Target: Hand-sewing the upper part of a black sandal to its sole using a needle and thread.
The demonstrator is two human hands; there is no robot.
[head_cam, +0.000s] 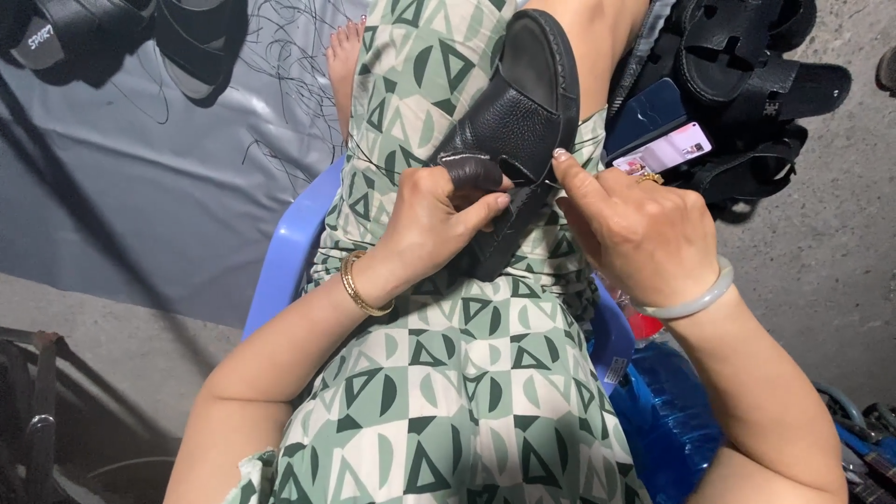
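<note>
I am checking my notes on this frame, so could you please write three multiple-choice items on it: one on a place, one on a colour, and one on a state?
1. Where does the black leather sandal rest?
A. On the person's lap
B. On the concrete floor
C. On a shelf

2. What colour is the plastic chair under the person?
A. Red
B. Blue
C. White

3. What is the left hand doing?
A. Lying open and flat
B. Pinching a black leather strap
C. Holding a phone

Answers:
1 A, the sandal lies on the green patterned dress over the knees.
2 B, the chair's edge beside the dress is pale blue.
3 B, thumb and fingers close on the strap, while the right hand presses its thumb against the sandal's side.
</note>
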